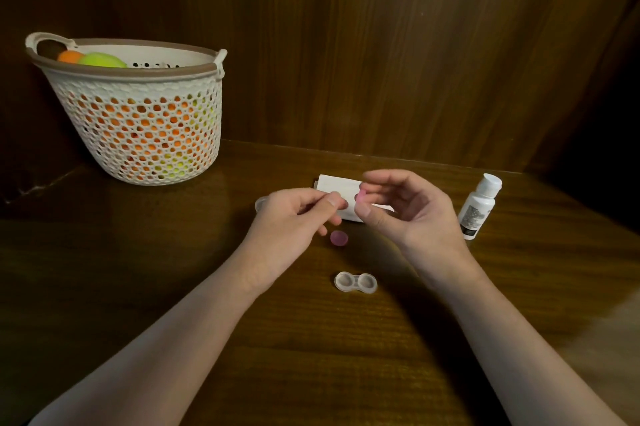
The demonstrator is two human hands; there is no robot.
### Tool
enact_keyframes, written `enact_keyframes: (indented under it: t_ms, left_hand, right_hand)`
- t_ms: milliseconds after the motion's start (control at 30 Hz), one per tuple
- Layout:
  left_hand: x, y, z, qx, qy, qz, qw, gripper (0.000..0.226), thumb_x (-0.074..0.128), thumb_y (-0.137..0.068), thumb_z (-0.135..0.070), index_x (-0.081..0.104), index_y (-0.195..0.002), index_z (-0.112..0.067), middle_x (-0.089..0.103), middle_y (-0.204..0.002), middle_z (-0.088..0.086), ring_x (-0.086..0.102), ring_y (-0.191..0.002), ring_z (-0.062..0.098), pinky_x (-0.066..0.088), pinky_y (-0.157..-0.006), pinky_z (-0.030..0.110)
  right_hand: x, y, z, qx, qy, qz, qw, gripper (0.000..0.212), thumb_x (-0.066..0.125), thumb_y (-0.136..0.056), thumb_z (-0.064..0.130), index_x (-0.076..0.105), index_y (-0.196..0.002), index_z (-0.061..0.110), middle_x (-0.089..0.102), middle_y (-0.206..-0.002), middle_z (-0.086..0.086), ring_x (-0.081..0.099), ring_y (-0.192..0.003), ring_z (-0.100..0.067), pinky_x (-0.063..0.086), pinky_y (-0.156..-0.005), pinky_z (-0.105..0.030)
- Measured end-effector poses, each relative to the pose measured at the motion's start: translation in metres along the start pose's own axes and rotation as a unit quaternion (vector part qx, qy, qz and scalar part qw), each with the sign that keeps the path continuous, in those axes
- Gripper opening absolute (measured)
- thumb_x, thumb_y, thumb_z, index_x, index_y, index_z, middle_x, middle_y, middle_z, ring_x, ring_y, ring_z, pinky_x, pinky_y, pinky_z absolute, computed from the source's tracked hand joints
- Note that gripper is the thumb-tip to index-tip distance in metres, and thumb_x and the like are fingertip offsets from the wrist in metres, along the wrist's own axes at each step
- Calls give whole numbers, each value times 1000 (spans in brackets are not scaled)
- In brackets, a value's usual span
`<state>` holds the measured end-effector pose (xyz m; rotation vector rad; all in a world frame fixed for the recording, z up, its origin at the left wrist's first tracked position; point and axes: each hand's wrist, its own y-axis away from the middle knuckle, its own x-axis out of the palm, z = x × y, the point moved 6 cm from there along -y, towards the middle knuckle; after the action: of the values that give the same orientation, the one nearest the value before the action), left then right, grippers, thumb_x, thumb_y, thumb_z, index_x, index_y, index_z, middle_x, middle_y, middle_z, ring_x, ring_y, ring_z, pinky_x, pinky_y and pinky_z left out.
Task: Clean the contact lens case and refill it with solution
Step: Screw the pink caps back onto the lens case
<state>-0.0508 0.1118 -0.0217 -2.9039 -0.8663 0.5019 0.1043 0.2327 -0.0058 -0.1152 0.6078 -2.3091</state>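
Wooden table (311, 339): clear, lidless double-well lens case (355, 282), pink cap (338, 238) beside.

Pink caps (338, 238), clear case (355, 282), wht bottle (479, 206), maybe grey label.

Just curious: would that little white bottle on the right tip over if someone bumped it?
Probably. The white bottle stands upright, tall and narrow on the table, already leaning in this view. It looks small, so likely light.
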Motion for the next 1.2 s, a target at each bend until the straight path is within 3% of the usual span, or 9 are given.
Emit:
enact_keyframes:
  t_ms: [100,333,533,667,767,900,1000,1133,1200]
  left_hand:
    - [1,0,0,-18,20,15,1000,24,61,-105,-44,80,-112,-32,80,-92,-16,70,-80,-6,47,-63,10]
    - [2,3,-3,-39,71,46,996,39,67,-89,-58,84,-106,-28,81,-89,-10,70,-77,-4,46,-80,27]
    - [2,3,-3,-44,81,44,995,42,74,-79,-62,87,-97,-27,80,-86,-9,68,-80,0,44,-77,24]
    - [3,5,-5,-40,87,45,994,54,73,-68,-66,87,-98,-24,78,-85,-6,66,-84,5,43,-79,27]
    - [3,5,-3,-49,85,51,994,39,78,-81,-56,87,-99,-22,78,-84,-5,67,-82,4,43,-77,26]
    - [7,6,-4,-41,45,74,995,27,74,-94,-43,85,-99,-19,81,-87,-6,73,-81,-1,48,-70,15]
    - [9,8,-8,1,-13,90,996,20,74,-97,-39,84,-102,-23,81,-92,-7,75,-91,5,55,-78,21]
    - [4,12,-7,43,-120,110,986,11,79,-94,-42,78,-102,-36,75,-90,-19,69,-83,-1,55,-69,16]
    - [5,14,-1,38,-158,152,975,18,81,-90,-46,75,-105,-41,72,-92,-20,66,-77,-4,52,-65,16]
  right_hand:
    - [4,1,3,-17,14,15,1000,45,87,-86,14,75,-129,21,79,-120,-1,76,-112,-21,63,-95,-31]
    - [8,2,8,-47,22,36,998,40,87,-88,9,77,-126,16,81,-119,-2,77,-114,-21,62,-96,-29]
    - [10,3,12,-51,53,45,996,42,89,-86,4,76,-125,14,82,-117,-3,79,-112,-21,64,-97,-36]
    - [11,6,27,-77,165,50,982,40,90,-85,12,79,-122,20,81,-115,8,77,-111,-7,62,-94,-25]
    - [11,8,40,-109,262,55,957,41,90,-84,17,79,-124,18,79,-117,13,74,-109,4,59,-93,-16]
    - [10,10,48,-119,355,88,923,41,88,-86,26,78,-126,25,74,-114,25,69,-110,12,53,-91,-6]
    - [5,13,44,-97,369,106,918,43,89,-85,28,75,-125,35,70,-107,36,67,-108,17,49,-88,-1]
    - [-10,22,32,-50,314,105,942,37,91,-83,33,77,-117,40,78,-105,28,72,-107,7,54,-93,-10]
    - [-18,27,24,-8,272,113,955,35,91,-82,35,79,-114,38,79,-105,23,74,-105,-1,58,-92,-17]
